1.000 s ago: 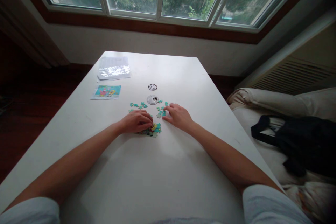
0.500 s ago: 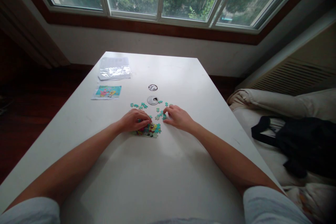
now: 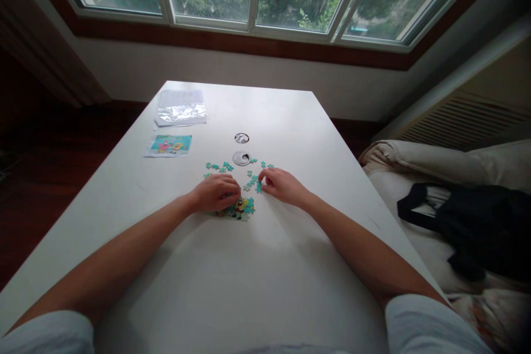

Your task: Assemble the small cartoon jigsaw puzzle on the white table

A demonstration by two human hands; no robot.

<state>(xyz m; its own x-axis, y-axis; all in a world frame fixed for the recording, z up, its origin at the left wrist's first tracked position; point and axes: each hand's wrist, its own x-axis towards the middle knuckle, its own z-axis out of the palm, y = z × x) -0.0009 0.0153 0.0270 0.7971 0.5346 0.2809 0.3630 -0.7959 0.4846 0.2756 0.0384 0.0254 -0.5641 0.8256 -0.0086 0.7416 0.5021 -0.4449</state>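
Note:
A partly assembled jigsaw puzzle with a yellow cartoon figure and teal background lies on the white table. My left hand rests over its left and upper part, hiding much of the picture. Its fingers are curled and pressed together at the puzzle's upper edge; what they hold, if anything, is hidden. To the right, my right hand pinches a teal puzzle piece between thumb and finger, just beside the puzzle. Loose teal pieces lie above my left hand, and more loose pieces lie between the hands.
Beyond the pieces are two round inset discs in the tabletop. A small reference picture lies at the left, with a clear plastic bag over paper behind it. A pale sofa holding a black bag stands at the right.
My left hand has shifted slightly toward me and covers more of the puzzle. My right hand has moved slightly right, and the teal piece at its fingertips shows more plainly.

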